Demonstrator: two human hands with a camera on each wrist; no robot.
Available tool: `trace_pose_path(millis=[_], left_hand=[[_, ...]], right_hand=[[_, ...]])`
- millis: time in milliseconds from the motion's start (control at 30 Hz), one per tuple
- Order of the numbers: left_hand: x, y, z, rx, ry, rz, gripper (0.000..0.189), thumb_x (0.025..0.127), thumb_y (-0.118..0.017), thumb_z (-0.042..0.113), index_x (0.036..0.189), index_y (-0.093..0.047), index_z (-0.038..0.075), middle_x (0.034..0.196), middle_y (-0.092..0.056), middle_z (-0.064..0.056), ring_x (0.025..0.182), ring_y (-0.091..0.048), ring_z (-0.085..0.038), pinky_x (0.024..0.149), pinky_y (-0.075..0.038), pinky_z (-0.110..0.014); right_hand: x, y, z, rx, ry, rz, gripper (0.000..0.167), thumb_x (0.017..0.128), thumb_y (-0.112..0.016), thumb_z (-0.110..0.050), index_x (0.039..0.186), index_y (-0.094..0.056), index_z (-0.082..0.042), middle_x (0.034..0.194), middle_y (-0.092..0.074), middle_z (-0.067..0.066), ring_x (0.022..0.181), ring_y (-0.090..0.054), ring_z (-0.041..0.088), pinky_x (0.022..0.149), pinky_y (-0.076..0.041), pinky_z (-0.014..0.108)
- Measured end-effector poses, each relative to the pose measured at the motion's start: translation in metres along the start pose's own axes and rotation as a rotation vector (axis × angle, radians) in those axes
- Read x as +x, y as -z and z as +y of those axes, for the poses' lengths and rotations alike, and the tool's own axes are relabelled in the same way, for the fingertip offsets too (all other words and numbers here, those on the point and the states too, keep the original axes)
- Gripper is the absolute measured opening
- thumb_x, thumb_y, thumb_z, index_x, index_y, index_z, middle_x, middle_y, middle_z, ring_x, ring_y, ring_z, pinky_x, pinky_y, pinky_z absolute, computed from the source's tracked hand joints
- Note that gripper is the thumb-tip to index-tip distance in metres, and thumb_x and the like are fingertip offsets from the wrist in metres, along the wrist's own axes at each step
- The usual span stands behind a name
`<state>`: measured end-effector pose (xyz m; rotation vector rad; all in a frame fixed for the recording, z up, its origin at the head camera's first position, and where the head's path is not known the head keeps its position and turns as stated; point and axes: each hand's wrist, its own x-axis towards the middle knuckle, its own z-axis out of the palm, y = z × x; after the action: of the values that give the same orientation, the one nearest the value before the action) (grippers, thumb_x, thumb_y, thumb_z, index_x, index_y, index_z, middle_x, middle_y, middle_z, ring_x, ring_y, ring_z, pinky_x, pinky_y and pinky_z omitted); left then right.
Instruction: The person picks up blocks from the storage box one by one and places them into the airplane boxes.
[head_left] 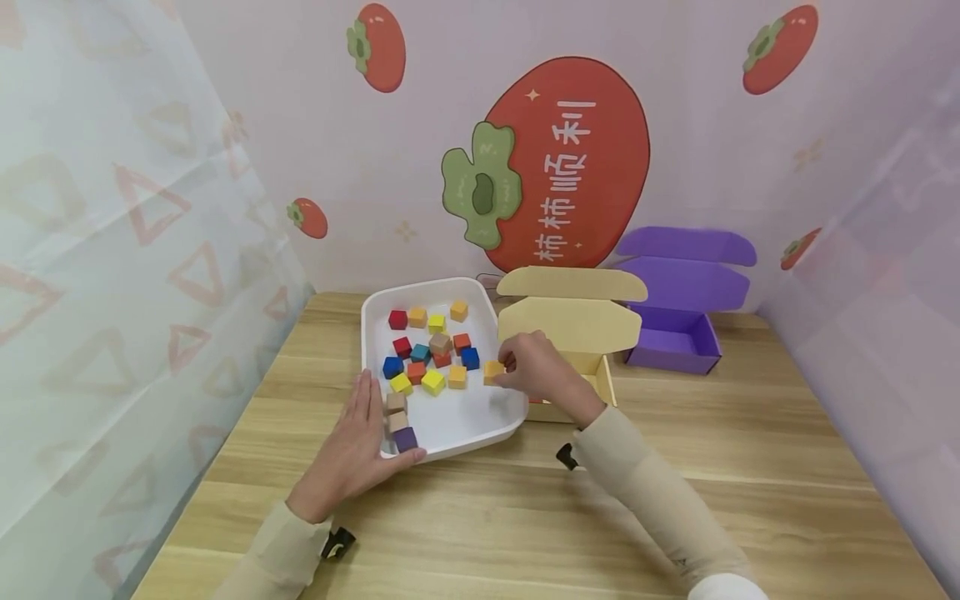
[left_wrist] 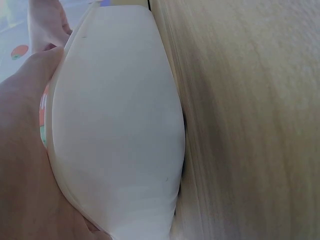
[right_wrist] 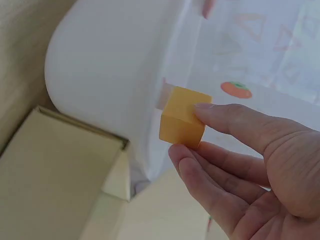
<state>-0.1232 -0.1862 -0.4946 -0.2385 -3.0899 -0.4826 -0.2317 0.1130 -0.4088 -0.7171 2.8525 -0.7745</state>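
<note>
My right hand (head_left: 546, 372) pinches an orange-yellow cube (right_wrist: 181, 120) between thumb and fingertips, over the right side of the white tray (head_left: 461, 423). At the tray's near left corner my left hand (head_left: 354, 446) rests on the rim, fingers straight and thumb spread along the front edge. Inside the tray lie several small cubes: red (head_left: 397, 320), blue (head_left: 393, 367), yellow (head_left: 432, 382), orange (head_left: 457, 377), teal and plain wood. A purple cube (head_left: 406, 439) sits near my left thumb. The left wrist view shows mostly the tray's outer wall (left_wrist: 117, 110).
Right of the tray stands a cream cardboard box (head_left: 570, 325) with its lid up; my right forearm partly hides its inside. Behind it to the right, a purple box (head_left: 675, 358) also has its lid raised. Both boxes stand on the wooden table (head_left: 750, 467), against a printed curtain.
</note>
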Motion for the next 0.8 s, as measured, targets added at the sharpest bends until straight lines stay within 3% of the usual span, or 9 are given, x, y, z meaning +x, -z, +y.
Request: trace_pose_path(millis=[233, 400, 800], left_hand=[[0.0, 0.001, 0.0, -0.011, -0.003, -0.004, 0.136, 0.081, -0.058, 0.089, 0.167, -0.007, -0.004, 0.178, 0.003, -0.023, 0.165, -0.006, -0.046, 0.124, -0.03, -0.066], [0.001, 0.001, 0.0, -0.005, -0.004, -0.007, 0.136, 0.081, -0.057, 0.089, 0.167, -0.007, -0.004, 0.178, 0.003, -0.023, 0.165, -0.006, -0.046, 0.124, -0.03, -0.066], [0.0, 0.001, -0.001, -0.012, -0.007, -0.011, 0.137, 0.081, -0.058, 0.089, 0.167, -0.006, -0.005, 0.178, 0.004, -0.023, 0.165, -0.005, -0.046, 0.124, -0.028, -0.066]], right_hand=[[-0.021, 0.03, 0.018, 0.005, 0.02, 0.049, 0.019, 0.084, -0.09, -0.015, 0.096, -0.08, -0.004, 0.089, -0.077, 0.006, 0.074, -0.066, 0.016, 0.069, -0.061, 0.029], [-0.034, 0.04, 0.037, -0.001, 0.03, 0.081, 0.02, 0.083, -0.091, -0.016, 0.094, -0.08, -0.003, 0.086, -0.078, 0.005, 0.073, -0.069, 0.014, 0.068, -0.061, 0.032], [-0.042, 0.019, 0.081, -0.025, -0.015, 0.075, 0.019, 0.082, -0.09, -0.008, 0.095, -0.079, 0.002, 0.086, -0.079, 0.01, 0.076, -0.072, 0.017, 0.071, -0.064, 0.036]])
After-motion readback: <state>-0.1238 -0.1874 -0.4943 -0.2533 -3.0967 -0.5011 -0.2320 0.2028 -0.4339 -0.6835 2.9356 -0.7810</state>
